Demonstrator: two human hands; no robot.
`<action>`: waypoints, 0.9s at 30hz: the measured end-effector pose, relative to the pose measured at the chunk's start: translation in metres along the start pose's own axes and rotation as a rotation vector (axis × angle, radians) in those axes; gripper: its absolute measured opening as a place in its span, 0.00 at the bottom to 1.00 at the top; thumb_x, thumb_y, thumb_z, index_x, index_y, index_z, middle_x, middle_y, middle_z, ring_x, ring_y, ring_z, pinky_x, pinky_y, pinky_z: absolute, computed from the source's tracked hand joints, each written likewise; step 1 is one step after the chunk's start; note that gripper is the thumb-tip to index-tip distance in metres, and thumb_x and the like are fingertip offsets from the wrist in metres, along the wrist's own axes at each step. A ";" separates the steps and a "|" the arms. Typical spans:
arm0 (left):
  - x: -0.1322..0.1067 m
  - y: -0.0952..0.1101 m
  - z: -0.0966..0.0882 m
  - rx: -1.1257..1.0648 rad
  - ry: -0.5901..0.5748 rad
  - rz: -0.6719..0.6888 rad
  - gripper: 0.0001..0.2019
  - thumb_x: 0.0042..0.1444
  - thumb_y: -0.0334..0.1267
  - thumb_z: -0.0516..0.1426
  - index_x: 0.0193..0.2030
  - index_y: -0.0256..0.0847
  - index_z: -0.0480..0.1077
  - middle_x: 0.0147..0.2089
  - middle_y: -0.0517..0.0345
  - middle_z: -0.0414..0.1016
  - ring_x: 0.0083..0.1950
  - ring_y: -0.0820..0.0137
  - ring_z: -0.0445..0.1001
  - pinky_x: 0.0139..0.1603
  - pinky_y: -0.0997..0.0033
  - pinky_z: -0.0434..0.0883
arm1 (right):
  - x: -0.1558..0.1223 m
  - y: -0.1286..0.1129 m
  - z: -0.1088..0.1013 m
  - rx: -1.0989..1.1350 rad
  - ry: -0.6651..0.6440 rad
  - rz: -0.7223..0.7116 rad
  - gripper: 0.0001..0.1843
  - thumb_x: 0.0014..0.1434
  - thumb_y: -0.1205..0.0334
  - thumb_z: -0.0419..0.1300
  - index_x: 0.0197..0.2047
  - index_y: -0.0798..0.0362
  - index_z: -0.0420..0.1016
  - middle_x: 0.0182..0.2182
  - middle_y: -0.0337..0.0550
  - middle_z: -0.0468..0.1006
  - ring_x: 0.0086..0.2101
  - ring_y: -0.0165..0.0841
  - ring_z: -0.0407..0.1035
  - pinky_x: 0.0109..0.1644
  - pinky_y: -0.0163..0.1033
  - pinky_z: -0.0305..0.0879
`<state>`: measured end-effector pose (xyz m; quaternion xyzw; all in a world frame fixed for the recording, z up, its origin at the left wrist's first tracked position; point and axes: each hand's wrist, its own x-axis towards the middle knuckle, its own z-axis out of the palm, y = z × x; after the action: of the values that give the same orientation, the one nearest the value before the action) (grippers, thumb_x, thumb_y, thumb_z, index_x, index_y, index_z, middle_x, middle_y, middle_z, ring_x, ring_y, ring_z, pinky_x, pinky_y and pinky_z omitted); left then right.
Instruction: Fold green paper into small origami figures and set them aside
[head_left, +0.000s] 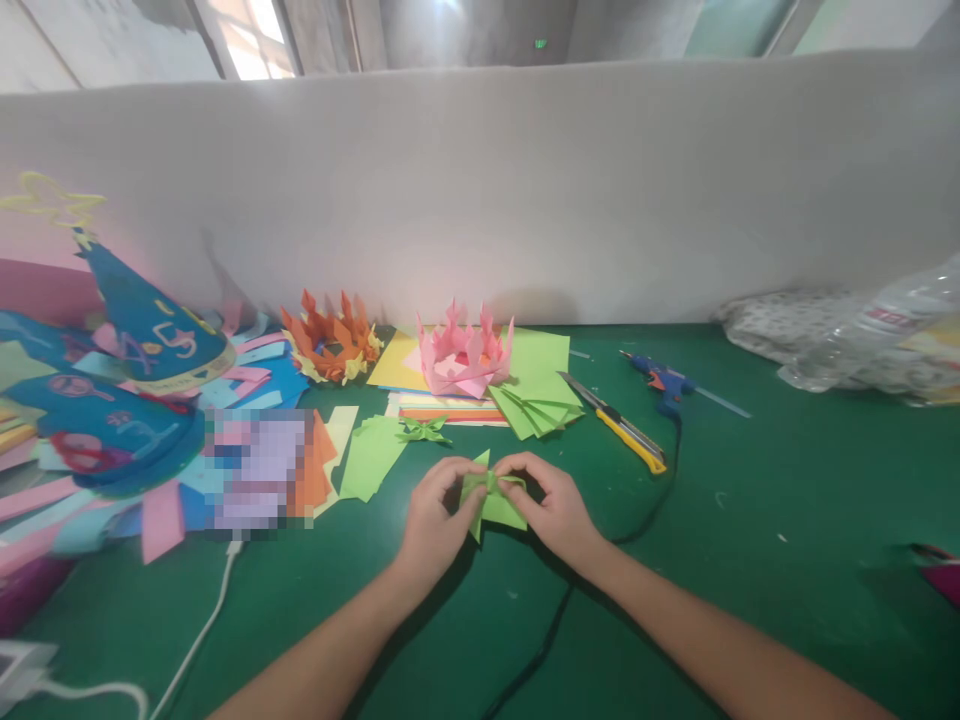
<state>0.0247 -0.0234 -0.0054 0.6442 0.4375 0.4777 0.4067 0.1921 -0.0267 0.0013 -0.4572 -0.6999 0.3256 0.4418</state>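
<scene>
Between my two hands is a piece of folded green paper (501,508), with pointed corners sticking out above and below the fingers. My left hand (442,508) pinches its left side between thumb and fingers. On the right side, my right hand (553,500) pinches it the same way, and the fingertips of both hands nearly meet at the middle. The fingers partly cover the folds. Just beyond my left hand lie a small folded green paper star shape (424,430) and a stack of green paper sheets (373,455).
A pink paper crown (465,365) and an orange paper crown (330,345) stand at the back. A yellow utility knife (626,435) and a blue glue gun (660,380) with a cord lie to the right. Blue party hats (150,320) crowd the left; a plastic bottle (877,330) is far right.
</scene>
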 end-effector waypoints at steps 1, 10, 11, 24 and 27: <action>0.000 0.001 0.000 0.012 -0.011 0.013 0.07 0.53 0.32 0.56 0.39 0.43 0.72 0.41 0.53 0.72 0.43 0.67 0.71 0.39 0.71 0.68 | 0.000 0.000 0.000 0.018 0.004 0.005 0.05 0.60 0.63 0.54 0.36 0.52 0.70 0.34 0.43 0.75 0.37 0.34 0.70 0.42 0.38 0.66; -0.003 0.006 0.001 0.068 -0.045 0.078 0.07 0.55 0.33 0.55 0.39 0.42 0.73 0.42 0.52 0.73 0.44 0.66 0.71 0.40 0.71 0.69 | -0.001 -0.001 0.003 0.031 0.090 0.015 0.04 0.58 0.63 0.56 0.34 0.52 0.70 0.30 0.41 0.74 0.33 0.33 0.70 0.38 0.37 0.66; -0.003 0.006 0.001 0.069 -0.041 0.077 0.07 0.55 0.33 0.55 0.39 0.42 0.73 0.41 0.52 0.73 0.44 0.66 0.71 0.40 0.71 0.69 | -0.001 -0.001 0.003 0.027 0.093 0.014 0.04 0.58 0.63 0.56 0.34 0.52 0.70 0.30 0.41 0.74 0.33 0.32 0.70 0.38 0.36 0.66; -0.006 0.004 0.005 0.022 -0.001 0.038 0.05 0.52 0.30 0.55 0.36 0.42 0.66 0.37 0.56 0.70 0.38 0.70 0.69 0.38 0.73 0.67 | -0.002 -0.005 0.004 0.033 0.085 0.005 0.03 0.57 0.65 0.56 0.32 0.52 0.70 0.29 0.41 0.73 0.32 0.32 0.69 0.37 0.36 0.67; -0.007 0.002 0.007 -0.028 -0.002 -0.033 0.09 0.51 0.31 0.56 0.39 0.42 0.61 0.35 0.60 0.68 0.33 0.73 0.68 0.35 0.75 0.67 | -0.003 -0.005 0.005 0.016 0.076 0.007 0.03 0.57 0.66 0.55 0.32 0.52 0.70 0.29 0.40 0.74 0.32 0.32 0.69 0.38 0.36 0.67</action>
<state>0.0311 -0.0312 -0.0068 0.6316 0.4411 0.4765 0.4237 0.1865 -0.0313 0.0030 -0.4680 -0.6785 0.3150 0.4704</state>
